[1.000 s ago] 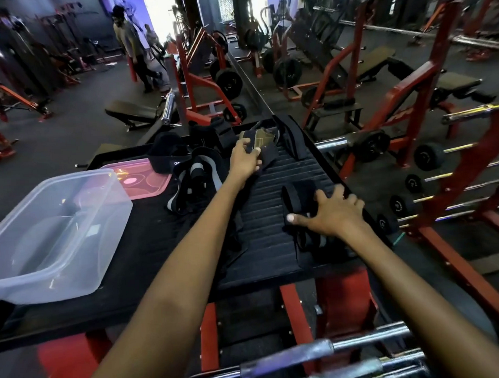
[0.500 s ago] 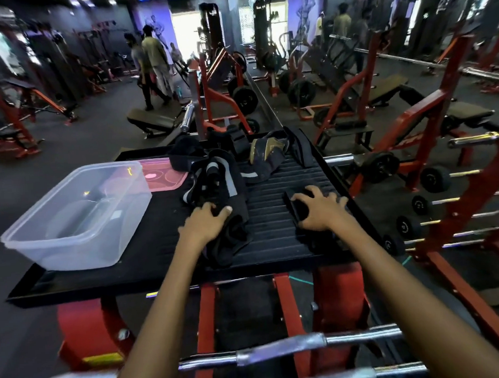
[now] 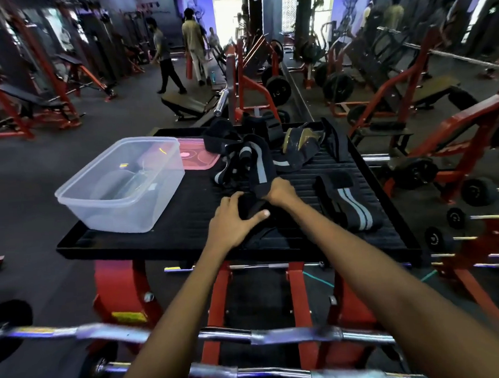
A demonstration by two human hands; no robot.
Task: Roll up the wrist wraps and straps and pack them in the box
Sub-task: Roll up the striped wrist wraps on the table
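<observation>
A: What is the left hand [image 3: 234, 218] doing?

B: It lies palm down on the near end of a black wrist wrap with a grey stripe [image 3: 259, 171], fingers spread and slightly curled, thumb stretched out to the right across the cloth. It presses on the fabric rather than closing around it.

A: And the right hand [image 3: 280, 191]?

B: It is just beyond the left, curled over the same wrap where the band bends. The fingers are tucked under or around the cloth, so I cannot tell how tightly they grip.

A: Where does the rest of that wrap go?

B: It runs away from the hands into a loose heap of black straps [image 3: 241, 149] in the middle of the black ribbed tabletop [image 3: 173, 232].

A: Anything else there?

B: A second black wrap with two grey stripes [image 3: 349, 204] lies flat to the right, apart from both hands. The clear plastic box [image 3: 122, 185] stands on the left, with its pink lid [image 3: 197, 155] lying behind it.
</observation>
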